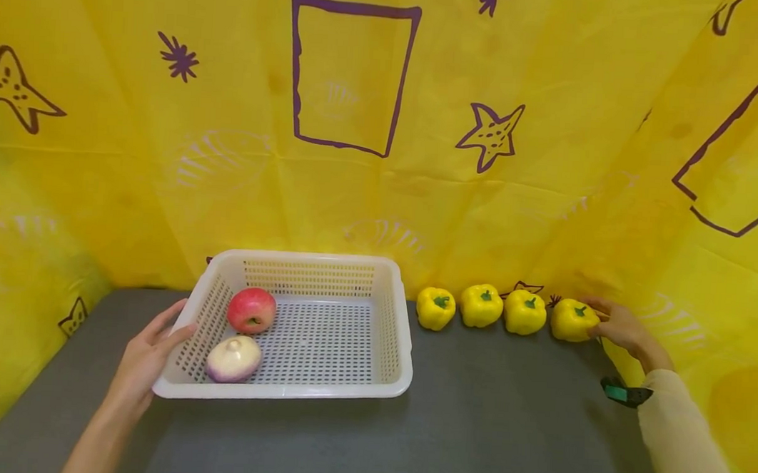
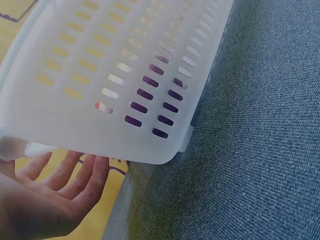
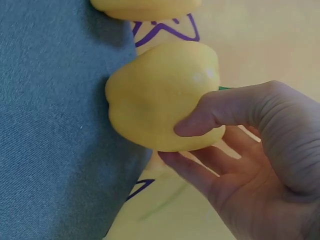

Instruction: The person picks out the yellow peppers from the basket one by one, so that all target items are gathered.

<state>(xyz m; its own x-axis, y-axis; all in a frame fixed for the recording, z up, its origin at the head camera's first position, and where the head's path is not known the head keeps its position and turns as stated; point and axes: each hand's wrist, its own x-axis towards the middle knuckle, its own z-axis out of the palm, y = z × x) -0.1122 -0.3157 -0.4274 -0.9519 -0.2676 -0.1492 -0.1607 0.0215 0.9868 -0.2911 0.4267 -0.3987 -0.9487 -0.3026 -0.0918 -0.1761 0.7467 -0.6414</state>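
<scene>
A white plastic basket (image 1: 390,393) with slotted walls holds a red apple (image 1: 252,310) and a pale, purple-edged turnip (image 1: 234,360) along its left side. My left hand (image 1: 144,356) grips the basket's left rim, its thumb over the edge and its fingers (image 2: 92,182) on the outer side. Several yellow bell peppers stand in a row right of the basket. With thumb and fingers my right hand (image 1: 621,326) pinches the rightmost yellow bell pepper (image 3: 157,97). The thumb lies on the pepper's side, while the other fingertips are partly hidden behind it.
Three more yellow bell peppers, the nearest (image 1: 436,309) beside the basket, line the back of the grey tabletop (image 1: 504,422). A yellow cloth (image 1: 355,199) with purple drawings rises behind and on both sides. A dark and green strap (image 1: 624,393) is at the right wrist.
</scene>
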